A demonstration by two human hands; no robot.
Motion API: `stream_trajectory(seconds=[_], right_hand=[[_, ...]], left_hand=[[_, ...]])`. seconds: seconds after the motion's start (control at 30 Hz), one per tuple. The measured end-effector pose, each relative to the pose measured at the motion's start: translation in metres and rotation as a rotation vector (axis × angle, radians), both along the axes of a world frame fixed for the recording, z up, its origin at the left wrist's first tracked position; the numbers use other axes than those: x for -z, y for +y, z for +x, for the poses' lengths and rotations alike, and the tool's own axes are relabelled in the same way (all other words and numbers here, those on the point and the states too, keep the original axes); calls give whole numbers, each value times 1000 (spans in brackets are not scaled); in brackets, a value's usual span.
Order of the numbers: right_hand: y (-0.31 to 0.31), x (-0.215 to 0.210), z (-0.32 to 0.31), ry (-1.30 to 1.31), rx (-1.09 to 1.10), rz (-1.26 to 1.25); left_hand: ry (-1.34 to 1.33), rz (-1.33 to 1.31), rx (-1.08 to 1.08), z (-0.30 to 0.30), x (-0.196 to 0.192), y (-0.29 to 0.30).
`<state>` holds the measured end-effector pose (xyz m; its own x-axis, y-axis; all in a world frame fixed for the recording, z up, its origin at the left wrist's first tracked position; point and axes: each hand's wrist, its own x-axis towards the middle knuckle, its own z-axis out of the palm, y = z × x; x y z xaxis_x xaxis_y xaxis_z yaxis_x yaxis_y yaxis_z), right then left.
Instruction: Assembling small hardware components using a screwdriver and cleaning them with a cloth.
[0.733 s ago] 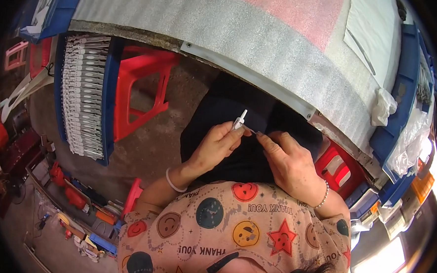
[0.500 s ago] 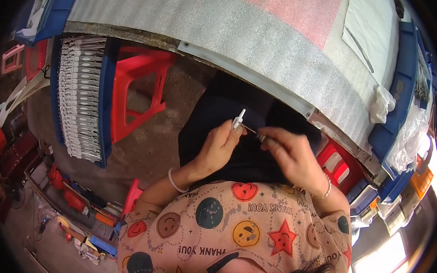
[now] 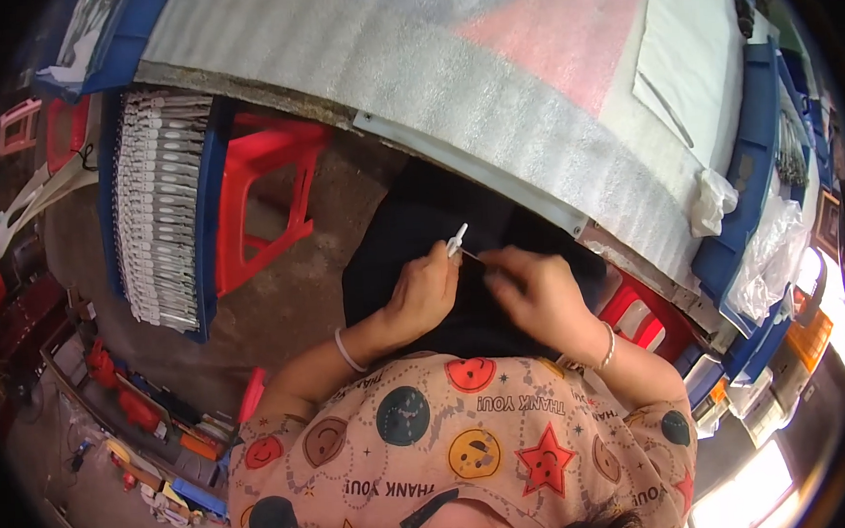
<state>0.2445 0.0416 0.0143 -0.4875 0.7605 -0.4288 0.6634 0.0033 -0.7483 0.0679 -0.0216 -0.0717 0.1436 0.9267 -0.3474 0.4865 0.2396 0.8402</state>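
In the head view, the person's two forearms rise from the lower edge over a patterned shirt and meet above a dark lap, just under the edge of the worktable point(image 3: 490, 88), which is covered with grey foam sheeting. The left hand point(image 3: 424, 293) is curled into a loose fist with its back toward the camera, wrist slightly bent and ringed by a thin pale bracelet; its thumb and forefinger are pinched shut on a small white plastic part point(image 3: 457, 239) that sticks up and to the right from the fingertips. The right hand point(image 3: 539, 291) comes in from the opposite side, knuckles up and fingers folded down, a bracelet on its wrist as well; its fingertips close on something thin that reaches toward the white part, though motion blur keeps the held thing from being told clearly. The two hands sit just beside each other, fingertips nearly touching, with the white part between them and slightly above. To the left, well apart from the hands, a blue tray point(image 3: 206, 228) holds a long row of white pieces point(image 3: 157, 220) packed side by side, next to a red plastic stool point(image 3: 266, 191). At the right, blue bins point(image 3: 748, 180) line the table's edge, with a clear plastic bag point(image 3: 771, 255) lying against them.
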Motion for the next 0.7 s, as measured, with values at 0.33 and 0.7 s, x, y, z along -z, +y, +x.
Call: stream_trajectory(seconds=[0.33, 0.7], right_hand=[[7, -9, -11, -208, -285, 168], [-13, -26, 2, 22, -21, 75]], left_hand=[[-116, 29, -58, -3, 2, 5], [-324, -74, -151, -7, -5, -2]])
